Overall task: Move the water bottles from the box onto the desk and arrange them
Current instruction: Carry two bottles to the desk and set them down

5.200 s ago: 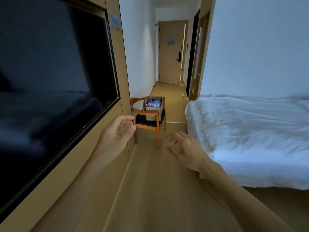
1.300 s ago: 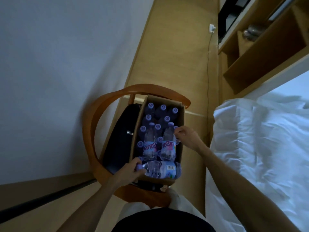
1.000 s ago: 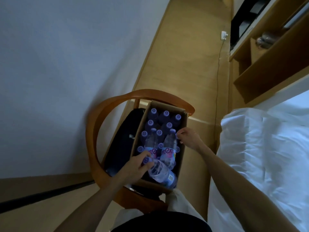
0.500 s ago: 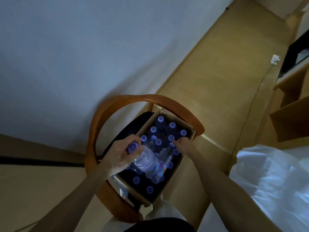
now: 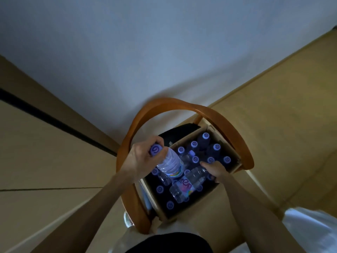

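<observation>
A cardboard box [image 5: 204, 198] full of upright water bottles with purple caps [image 5: 217, 147] stands on a wooden chair [image 5: 164, 105]. My left hand [image 5: 140, 157] grips the neck of one clear bottle [image 5: 170, 164], lifted and tilted above the box's left side. My right hand [image 5: 215, 169] holds the top end of a second bottle [image 5: 186, 185] that lies across the caps of the standing ones. The desk is out of view.
A white wall rises behind the chair, with a tan panel wall [image 5: 45, 152] to the left. Wooden floor [image 5: 282, 115] runs to the right. White bedding [image 5: 313, 230] shows at the lower right corner.
I walked up to the chair and reached into the box. My left hand raised its bottle from lying flat to tilted up; my right hand closed on the other lying bottle.
</observation>
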`<state>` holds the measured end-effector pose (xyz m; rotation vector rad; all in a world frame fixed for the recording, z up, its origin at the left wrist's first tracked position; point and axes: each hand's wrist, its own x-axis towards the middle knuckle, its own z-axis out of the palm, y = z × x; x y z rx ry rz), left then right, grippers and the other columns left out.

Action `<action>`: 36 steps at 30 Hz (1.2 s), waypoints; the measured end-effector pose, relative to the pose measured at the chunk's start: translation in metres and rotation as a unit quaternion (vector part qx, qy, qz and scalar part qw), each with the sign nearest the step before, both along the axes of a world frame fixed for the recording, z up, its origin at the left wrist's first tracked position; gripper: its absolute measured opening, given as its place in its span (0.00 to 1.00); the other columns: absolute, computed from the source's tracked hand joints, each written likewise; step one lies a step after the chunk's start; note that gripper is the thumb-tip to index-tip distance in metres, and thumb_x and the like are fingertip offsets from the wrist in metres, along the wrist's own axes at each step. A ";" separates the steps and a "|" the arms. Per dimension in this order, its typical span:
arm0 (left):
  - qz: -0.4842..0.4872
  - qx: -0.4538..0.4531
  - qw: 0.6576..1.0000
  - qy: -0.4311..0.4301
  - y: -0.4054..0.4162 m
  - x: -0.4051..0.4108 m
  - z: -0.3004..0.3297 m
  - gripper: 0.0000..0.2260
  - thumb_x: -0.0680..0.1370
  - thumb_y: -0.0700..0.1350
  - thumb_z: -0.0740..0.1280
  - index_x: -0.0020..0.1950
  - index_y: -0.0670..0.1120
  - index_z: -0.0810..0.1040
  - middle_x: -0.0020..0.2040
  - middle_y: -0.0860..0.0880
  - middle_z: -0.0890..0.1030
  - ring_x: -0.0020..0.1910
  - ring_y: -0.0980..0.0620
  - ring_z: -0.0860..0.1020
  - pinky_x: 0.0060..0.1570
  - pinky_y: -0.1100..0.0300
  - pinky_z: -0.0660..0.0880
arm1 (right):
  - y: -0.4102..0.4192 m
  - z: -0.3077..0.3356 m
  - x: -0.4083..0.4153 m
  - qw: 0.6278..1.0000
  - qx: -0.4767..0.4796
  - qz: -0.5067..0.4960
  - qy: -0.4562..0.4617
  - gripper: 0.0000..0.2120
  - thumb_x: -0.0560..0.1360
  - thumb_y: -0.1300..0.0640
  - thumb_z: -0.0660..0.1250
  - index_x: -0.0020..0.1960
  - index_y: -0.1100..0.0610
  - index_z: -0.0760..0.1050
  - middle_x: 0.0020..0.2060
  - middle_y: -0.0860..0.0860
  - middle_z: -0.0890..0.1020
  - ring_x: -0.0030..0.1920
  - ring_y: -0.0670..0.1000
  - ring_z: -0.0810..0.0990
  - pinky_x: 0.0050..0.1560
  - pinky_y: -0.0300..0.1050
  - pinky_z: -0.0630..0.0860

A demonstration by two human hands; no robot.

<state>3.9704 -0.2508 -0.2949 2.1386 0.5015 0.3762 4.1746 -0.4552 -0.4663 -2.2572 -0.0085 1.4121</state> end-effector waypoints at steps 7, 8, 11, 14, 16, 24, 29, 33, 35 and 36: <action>-0.011 0.029 1.000 0.000 0.004 -0.014 0.010 0.04 0.77 0.52 0.67 0.44 0.58 0.73 0.37 0.60 0.76 0.33 0.58 0.77 0.31 0.71 0.69 | 0.007 0.035 -0.007 0.983 0.107 0.142 -0.042 0.16 0.73 0.44 0.69 0.43 0.58 0.74 0.33 0.53 0.77 0.32 0.49 0.75 0.35 0.45 0.69; -0.008 0.036 0.999 -0.006 0.004 -0.020 0.011 0.04 0.77 0.52 0.67 0.44 0.59 0.74 0.37 0.60 0.76 0.33 0.58 0.76 0.31 0.71 0.69 | 0.008 0.040 -0.010 0.979 0.118 0.158 -0.052 0.17 0.72 0.42 0.70 0.43 0.56 0.73 0.33 0.52 0.77 0.32 0.49 0.76 0.35 0.45 0.70; 0.007 0.050 0.998 -0.031 0.003 -0.042 0.018 0.05 0.78 0.49 0.66 0.44 0.60 0.74 0.36 0.60 0.76 0.33 0.59 0.75 0.33 0.72 0.69 | 0.016 0.056 -0.020 0.967 0.132 0.206 -0.074 0.20 0.70 0.38 0.70 0.43 0.56 0.73 0.33 0.49 0.77 0.32 0.48 0.76 0.35 0.45 0.69; 0.046 0.048 0.997 -0.038 0.003 -0.073 0.027 0.04 0.78 0.49 0.67 0.43 0.56 0.76 0.35 0.57 0.77 0.32 0.57 0.75 0.33 0.68 0.71 | 0.036 0.077 -0.030 0.949 0.139 0.257 -0.120 0.20 0.71 0.41 0.70 0.45 0.58 0.75 0.39 0.54 0.81 0.39 0.52 0.80 0.41 0.47 0.71; 0.088 0.040 0.995 -0.040 0.006 -0.097 0.035 0.03 0.77 0.51 0.67 0.43 0.55 0.77 0.35 0.56 0.78 0.33 0.57 0.76 0.34 0.68 0.71 | 0.052 0.099 -0.041 0.934 0.151 0.282 -0.160 0.16 0.70 0.42 0.69 0.42 0.56 0.74 0.38 0.53 0.81 0.40 0.52 0.81 0.40 0.47 0.71; 0.236 0.047 0.969 -0.060 0.027 -0.208 0.072 0.03 0.75 0.48 0.70 0.41 0.54 0.79 0.36 0.59 0.80 0.34 0.61 0.77 0.35 0.71 0.71 | 0.128 0.190 -0.114 0.837 0.237 0.399 -0.289 0.11 0.74 0.46 0.67 0.42 0.53 0.73 0.33 0.53 0.80 0.33 0.47 0.77 0.37 0.47 0.75; 0.313 0.081 0.943 -0.081 0.034 -0.291 0.100 0.05 0.75 0.45 0.71 0.41 0.55 0.79 0.36 0.60 0.81 0.34 0.61 0.78 0.35 0.73 0.70 | 0.183 0.248 -0.195 0.780 0.327 0.418 -0.332 0.11 0.74 0.49 0.70 0.38 0.53 0.72 0.28 0.47 0.76 0.30 0.45 0.73 0.35 0.45 0.69; 0.373 0.115 0.917 -0.083 0.031 -0.365 0.124 0.06 0.76 0.45 0.70 0.40 0.54 0.79 0.35 0.60 0.80 0.33 0.60 0.78 0.33 0.74 0.69 | 0.218 0.287 -0.278 0.720 0.372 0.474 -0.344 0.09 0.74 0.47 0.68 0.41 0.50 0.72 0.29 0.46 0.78 0.32 0.45 0.76 0.35 0.42 0.70; 0.409 0.132 0.899 -0.082 0.028 -0.404 0.135 0.06 0.75 0.45 0.70 0.40 0.54 0.79 0.35 0.59 0.81 0.34 0.59 0.78 0.32 0.74 0.69 | 0.234 0.305 -0.319 0.693 0.393 0.496 -0.346 0.09 0.75 0.46 0.66 0.41 0.50 0.71 0.31 0.46 0.81 0.34 0.47 0.78 0.38 0.44 0.73; 0.426 0.136 0.891 -0.080 0.026 -0.423 0.140 0.06 0.75 0.45 0.70 0.40 0.54 0.79 0.35 0.59 0.81 0.34 0.60 0.78 0.32 0.74 0.69 | 0.241 0.312 -0.339 0.683 0.404 0.502 -0.343 0.09 0.75 0.46 0.66 0.41 0.49 0.71 0.32 0.46 0.82 0.34 0.47 0.79 0.39 0.44 0.74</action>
